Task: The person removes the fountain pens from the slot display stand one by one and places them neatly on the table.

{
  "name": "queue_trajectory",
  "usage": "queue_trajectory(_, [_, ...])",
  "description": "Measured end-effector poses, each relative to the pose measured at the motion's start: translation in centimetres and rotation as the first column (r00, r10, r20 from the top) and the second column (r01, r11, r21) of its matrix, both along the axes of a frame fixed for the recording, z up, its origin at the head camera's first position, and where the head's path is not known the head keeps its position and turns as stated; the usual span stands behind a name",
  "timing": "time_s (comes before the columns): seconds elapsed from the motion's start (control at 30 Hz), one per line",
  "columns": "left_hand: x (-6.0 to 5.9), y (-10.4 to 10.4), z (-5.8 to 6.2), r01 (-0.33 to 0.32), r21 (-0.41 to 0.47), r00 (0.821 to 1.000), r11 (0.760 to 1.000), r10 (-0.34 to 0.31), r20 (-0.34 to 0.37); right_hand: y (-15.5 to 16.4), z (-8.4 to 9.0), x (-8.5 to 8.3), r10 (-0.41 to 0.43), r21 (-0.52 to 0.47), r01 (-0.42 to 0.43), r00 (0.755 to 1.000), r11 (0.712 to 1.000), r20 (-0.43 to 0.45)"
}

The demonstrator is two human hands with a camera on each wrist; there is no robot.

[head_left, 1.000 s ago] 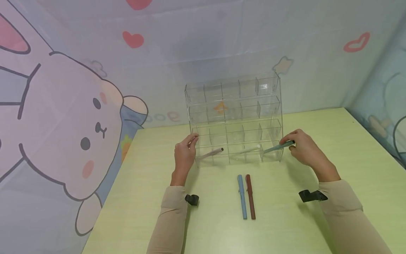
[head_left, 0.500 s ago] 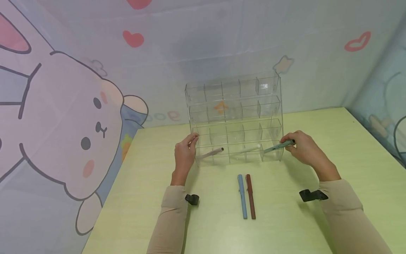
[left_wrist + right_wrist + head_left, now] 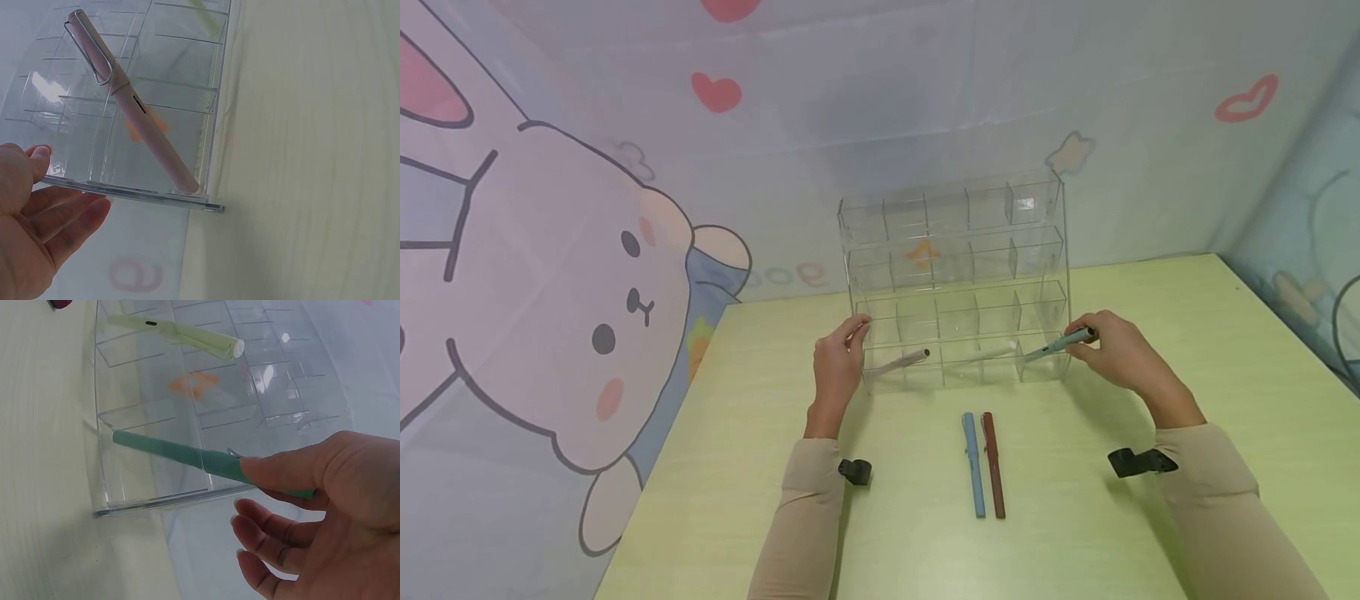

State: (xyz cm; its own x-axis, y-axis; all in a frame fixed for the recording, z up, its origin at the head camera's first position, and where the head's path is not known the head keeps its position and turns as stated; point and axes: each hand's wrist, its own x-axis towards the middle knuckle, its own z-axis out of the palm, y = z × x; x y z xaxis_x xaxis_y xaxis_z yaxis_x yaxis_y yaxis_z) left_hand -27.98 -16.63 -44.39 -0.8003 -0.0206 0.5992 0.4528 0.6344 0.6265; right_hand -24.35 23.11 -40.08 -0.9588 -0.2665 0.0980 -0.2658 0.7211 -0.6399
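A clear acrylic rack [image 3: 957,319] with several tiers of compartments stands upright on the table. My left hand [image 3: 837,364] pinches its left side panel, thumb inside and fingers outside in the left wrist view. Between thumb and fingers my right hand [image 3: 1112,350] holds a teal pen [image 3: 169,450] by its capped end. The pen's lower end sits in the bottom row's rightmost compartment. A pale pink pen [image 3: 140,119] leans in the leftmost bottom compartment. Farther right in that row leans a light yellow-green pen [image 3: 181,332].
A blue pen [image 3: 973,465] and a dark red pen [image 3: 993,465] lie side by side on the pale yellow-green table [image 3: 910,550], in front of the rack. Behind the rack hangs a printed cloth [image 3: 790,167].
My right hand has shifted slightly left, and the teal pen has turned a little in its grip. My left hand and the rack have hardly moved.
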Motion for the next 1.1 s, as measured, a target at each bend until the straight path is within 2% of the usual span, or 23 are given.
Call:
queue_trajectory(0.17, [-0.1, 0.0, -0.2, -0.006, -0.008, 1.000, 1.000, 0.006, -0.007, -0.1, 0.1, 0.2, -0.033, -0.058, 0.034, 0.999, 0.998, 0.011])
queue_trajectory(0.67, [-0.2, 0.0, -0.2, -0.003, -0.008, 1.000, 1.000, 0.003, -0.001, -0.1, 1.1, 1.0, -0.113, -0.203, 0.092, 0.989, 0.975, -0.091])
queue_trajectory(0.87, [-0.2, 0.0, -0.3, -0.007, -0.015, 1.000, 1.000, 0.007, -0.017, -0.3, 1.7, 1.3, -0.168, -0.246, 0.130, 0.976, 0.960, -0.141])
queue_trajectory(1.1, [-0.2, 0.0, -0.2, -0.002, -0.011, 1.000, 1.000, 0.002, 0.000, -0.5, 2.4, 1.7, -0.232, -0.282, 0.177, 0.957, 0.943, -0.173])
